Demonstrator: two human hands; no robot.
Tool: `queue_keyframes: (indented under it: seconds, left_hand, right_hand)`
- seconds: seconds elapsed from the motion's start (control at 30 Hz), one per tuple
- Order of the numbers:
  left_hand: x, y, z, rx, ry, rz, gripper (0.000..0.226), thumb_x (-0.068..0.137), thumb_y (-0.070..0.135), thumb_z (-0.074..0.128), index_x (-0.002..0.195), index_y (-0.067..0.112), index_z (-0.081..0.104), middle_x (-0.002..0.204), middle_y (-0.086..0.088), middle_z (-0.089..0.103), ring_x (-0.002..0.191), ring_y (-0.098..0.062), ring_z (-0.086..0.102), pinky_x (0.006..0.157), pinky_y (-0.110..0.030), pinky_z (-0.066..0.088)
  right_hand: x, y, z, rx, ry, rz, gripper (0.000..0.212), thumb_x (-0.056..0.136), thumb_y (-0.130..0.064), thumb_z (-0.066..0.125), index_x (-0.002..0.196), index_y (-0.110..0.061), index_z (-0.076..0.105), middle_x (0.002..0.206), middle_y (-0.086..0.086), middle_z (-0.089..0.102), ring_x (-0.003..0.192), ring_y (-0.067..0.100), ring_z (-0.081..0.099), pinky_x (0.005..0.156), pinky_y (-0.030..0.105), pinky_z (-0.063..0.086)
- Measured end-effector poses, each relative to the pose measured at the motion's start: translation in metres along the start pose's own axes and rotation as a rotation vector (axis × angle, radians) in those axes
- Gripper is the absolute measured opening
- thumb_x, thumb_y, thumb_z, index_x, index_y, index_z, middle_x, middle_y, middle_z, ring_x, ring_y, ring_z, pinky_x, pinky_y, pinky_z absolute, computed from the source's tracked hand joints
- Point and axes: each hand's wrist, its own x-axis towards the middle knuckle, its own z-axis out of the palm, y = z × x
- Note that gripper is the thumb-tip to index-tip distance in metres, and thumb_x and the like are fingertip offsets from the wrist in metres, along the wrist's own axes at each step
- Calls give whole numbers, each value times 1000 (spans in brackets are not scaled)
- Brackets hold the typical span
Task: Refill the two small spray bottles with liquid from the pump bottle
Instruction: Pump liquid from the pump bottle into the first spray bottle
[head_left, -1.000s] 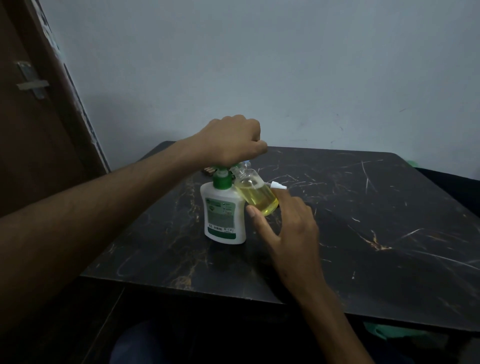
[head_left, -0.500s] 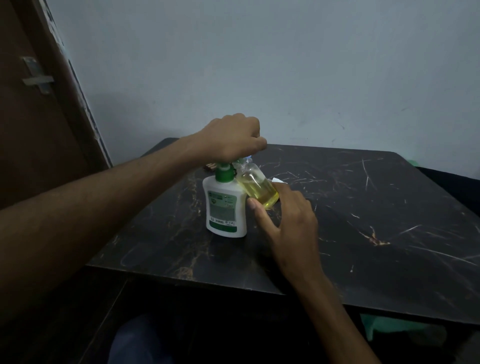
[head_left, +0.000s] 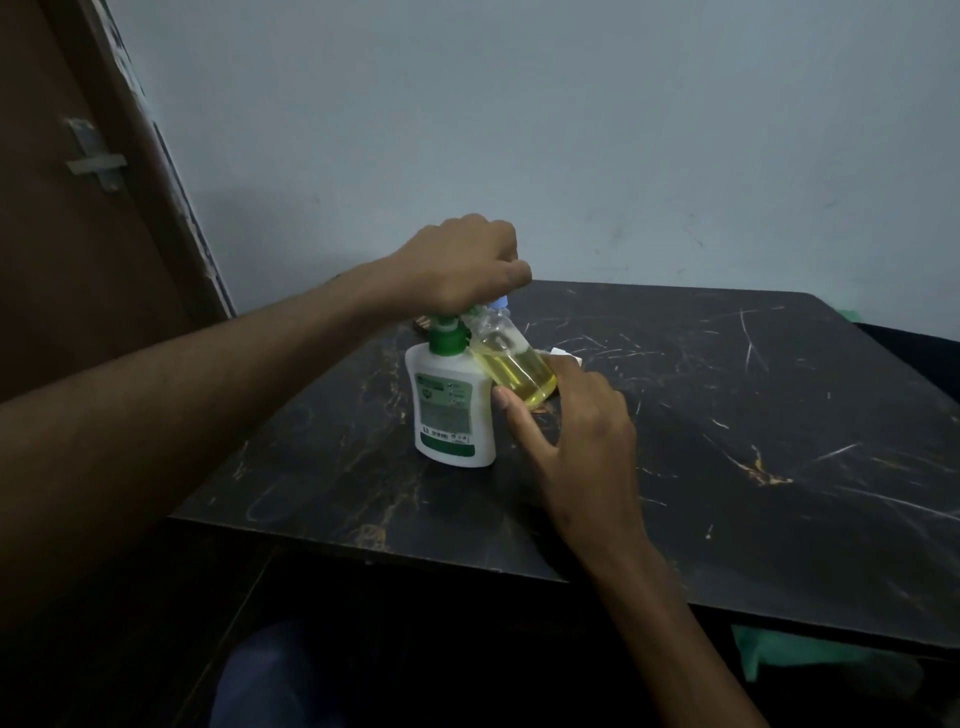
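On the black marble-look desk (head_left: 727, 415), left hand (head_left: 462, 265) fisted down over the pump bottle (head_left: 452, 410) head, right hand (head_left: 576, 415) pinching the tilted spray bottle (head_left: 514, 364) under its spout: small, light, likely slick clear plastic, so hold low on the body.

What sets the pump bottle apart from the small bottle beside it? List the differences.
The pump bottle is white and opaque with a green collar; the small bottle is clear, showing yellow liquid. The pump bottle stands upright on the table; the small bottle is tilted, its mouth toward the pump. The pump bottle is bigger. The left hand covers the pump top; the right hand holds the small bottle. Both are plastic-looking and touch side by side.
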Motion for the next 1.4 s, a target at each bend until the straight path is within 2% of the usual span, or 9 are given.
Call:
queue_keyframes:
  seconds: [0.2, 0.33, 0.5, 0.6, 0.73, 0.83, 0.93, 1.07, 1.4]
  left_hand:
    - [0, 2, -2, -11, 40, 28, 41, 98, 38, 51, 64, 19, 38, 65, 0, 47, 64, -22, 42, 59, -36, 29]
    - [0, 2, -1, -16, 15, 36, 39, 84, 50, 42, 65, 16, 43, 72, -4, 55, 68, -26, 49, 61, -40, 35]
    - [6, -2, 0, 4, -8, 45, 42, 83, 51, 40, 68, 13, 49, 82, -10, 61, 74, -28, 54, 65, -43, 39]
    - [7, -2, -4, -16, 5, 73, 41, 92, 45, 47, 65, 15, 43, 68, -3, 52, 65, -24, 46, 60, -38, 33]
    - [9, -4, -1, -4, -1, 48, 32, 88, 50, 46, 68, 26, 43, 83, -2, 57, 75, -23, 53, 63, -35, 30]
    - [6, -5, 3, -32, -6, 52, 32, 90, 45, 49, 67, 23, 42, 75, 0, 54, 71, -24, 50, 61, -35, 29]
    - [6, -4, 0, -20, 26, 42, 37, 85, 49, 43, 78, 15, 55, 88, -4, 62, 80, -28, 56, 65, -39, 39]
    - [10, -6, 0, -41, 26, 48, 34, 89, 44, 47, 63, 25, 36, 68, 5, 49, 66, -21, 45, 59, -36, 27]
    - [6, -4, -3, -42, 23, 68, 38, 92, 39, 50, 61, 27, 30, 62, 6, 38, 58, -16, 36, 58, -35, 24]
  right_hand:
    - [-1, 0, 1, -20, -7, 7, 45, 99, -58, 53, 123, -21, 62, 105, -7, 63, 91, -2, 40, 82, 29, 41]
    - [0, 2, 2, -31, -13, 17, 47, 99, -59, 51, 125, -21, 62, 107, -6, 64, 93, 2, 44, 84, 29, 43]
    - [1, 2, 2, -47, -16, 26, 47, 99, -60, 51, 125, -22, 61, 106, -7, 63, 93, 2, 45, 84, 28, 41]
    - [1, 1, 2, -45, -20, 16, 45, 99, -57, 54, 124, -21, 62, 105, -7, 64, 92, 0, 45, 84, 25, 37]
    - [1, 0, 0, -25, 18, 4, 44, 98, -54, 56, 124, -19, 63, 103, -13, 57, 91, -7, 35, 82, 26, 35]
    - [1, -1, 0, -20, 26, -8, 40, 98, -51, 60, 122, -20, 64, 100, -14, 54, 89, -7, 33, 80, 27, 35]
    - [1, -3, 0, -26, 21, 0, 43, 97, -53, 58, 124, -19, 64, 103, -7, 63, 90, -8, 33, 81, 26, 36]
    - [1, -2, 0, -29, 21, 3, 45, 97, -54, 57, 124, -19, 64, 102, -13, 56, 90, -8, 34, 81, 27, 37]
    - [1, -4, 0, -17, 33, -11, 45, 97, -54, 57, 124, -19, 64, 103, -13, 57, 90, -9, 34, 81, 27, 37]
